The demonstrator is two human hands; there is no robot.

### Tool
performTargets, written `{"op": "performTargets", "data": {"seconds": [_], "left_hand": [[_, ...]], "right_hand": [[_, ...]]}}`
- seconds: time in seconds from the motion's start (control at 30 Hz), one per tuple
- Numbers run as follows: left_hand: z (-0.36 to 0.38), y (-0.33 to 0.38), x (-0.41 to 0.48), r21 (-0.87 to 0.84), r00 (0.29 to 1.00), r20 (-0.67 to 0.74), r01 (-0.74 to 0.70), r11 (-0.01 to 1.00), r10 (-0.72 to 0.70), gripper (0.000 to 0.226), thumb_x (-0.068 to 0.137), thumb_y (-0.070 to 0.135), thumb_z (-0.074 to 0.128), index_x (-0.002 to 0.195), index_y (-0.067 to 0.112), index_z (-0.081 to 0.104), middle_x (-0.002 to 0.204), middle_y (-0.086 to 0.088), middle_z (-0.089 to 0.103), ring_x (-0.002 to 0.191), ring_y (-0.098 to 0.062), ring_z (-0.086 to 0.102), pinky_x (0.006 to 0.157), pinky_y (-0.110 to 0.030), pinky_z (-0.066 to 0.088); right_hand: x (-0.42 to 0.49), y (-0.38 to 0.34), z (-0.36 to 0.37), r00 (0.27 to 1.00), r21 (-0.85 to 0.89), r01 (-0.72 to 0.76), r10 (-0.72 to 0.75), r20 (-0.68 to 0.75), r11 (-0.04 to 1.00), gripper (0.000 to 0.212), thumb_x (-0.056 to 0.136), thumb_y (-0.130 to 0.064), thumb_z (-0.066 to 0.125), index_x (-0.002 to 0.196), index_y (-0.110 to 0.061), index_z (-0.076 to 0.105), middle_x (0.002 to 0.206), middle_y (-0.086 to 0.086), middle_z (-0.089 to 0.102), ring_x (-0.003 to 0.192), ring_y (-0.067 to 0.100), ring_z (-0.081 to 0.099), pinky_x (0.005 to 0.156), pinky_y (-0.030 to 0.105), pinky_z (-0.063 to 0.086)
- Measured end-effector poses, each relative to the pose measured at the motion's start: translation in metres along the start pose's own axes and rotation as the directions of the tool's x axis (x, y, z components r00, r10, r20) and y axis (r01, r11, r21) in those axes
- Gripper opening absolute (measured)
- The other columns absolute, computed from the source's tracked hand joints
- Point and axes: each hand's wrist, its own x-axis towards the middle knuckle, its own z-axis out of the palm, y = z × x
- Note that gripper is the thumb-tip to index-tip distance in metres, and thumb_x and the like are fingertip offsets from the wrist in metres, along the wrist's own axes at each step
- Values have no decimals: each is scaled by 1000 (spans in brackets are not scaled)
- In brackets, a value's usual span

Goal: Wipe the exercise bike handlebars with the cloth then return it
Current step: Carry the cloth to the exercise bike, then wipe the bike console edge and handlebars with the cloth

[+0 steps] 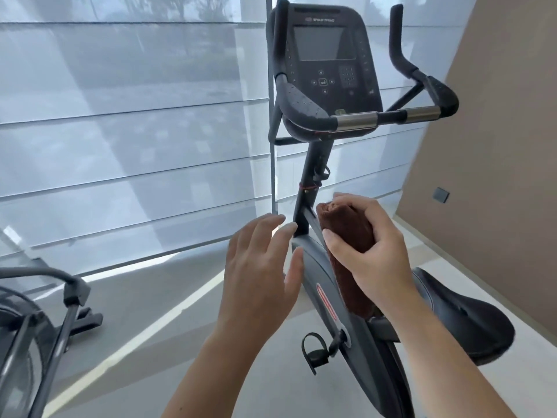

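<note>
A dark exercise bike stands in front of me, its black handlebars (pixel 358 119) with steel sections curving up on both sides of the console (pixel 324 55). My right hand (pixel 370 239) grips a rolled brown cloth (pixel 349 236), held in the air below the handlebars and in front of the bike's frame (pixel 316 267). Fingers straight and spread, my left hand (pixel 259 260) hovers just left of the cloth and holds nothing. Both hands are well below the handlebars.
The bike's black saddle (pixel 464 315) is at the lower right, a pedal with strap (pixel 315 351) below my hands. Another machine (pixel 45 312) stands at the lower left. Shaded windows (pixel 135 131) fill the back, a beige wall (pixel 497 146) the right.
</note>
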Motion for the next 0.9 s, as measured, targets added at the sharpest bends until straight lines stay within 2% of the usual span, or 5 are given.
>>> {"op": "performTargets", "data": {"seconds": [0.27,0.43,0.63,0.83,0.9], "left_hand": [[69,-57,103,-4,999,-41,-23,1000,23,34,86,27,45,110,8,62,113,-9,62,108,-25,52,95,-29,31],[114,-76,190,1,996,-69,-54,999,54,35,86,27,44,109,8,62,114,-9,62,107,-26,54,95,-28,32],[148,-104,273,-22,992,-100,-82,996,79,34,87,26,45,110,9,61,116,-7,61,110,-25,52,96,-32,34],[185,-182,357,-119,984,-118,-149,982,135,35,86,29,42,109,11,61,115,-6,61,107,-23,53,95,-29,34],[191,-188,371,-105,974,-146,-188,977,172,35,86,30,42,109,11,61,115,-6,61,107,-23,54,94,-29,34]], "right_hand": [[120,60,26,999,-16,41,-42,-18,999,38,77,-17,72,111,-22,56,108,-12,59,95,9,59,78,27,56],[208,85,22,984,-52,167,-169,-48,985,35,73,-26,65,107,-24,55,107,-18,57,97,-1,55,81,6,45],[300,101,21,950,-146,298,-308,-45,943,33,73,-21,66,105,-20,58,110,-3,62,99,7,57,84,7,43],[393,120,57,949,-277,276,-307,-76,920,33,75,-9,71,102,-23,59,106,-6,62,96,2,57,81,5,40],[401,111,57,959,-269,268,-282,-16,925,34,75,-6,71,101,-24,59,104,-9,63,94,0,57,79,3,40]]}}
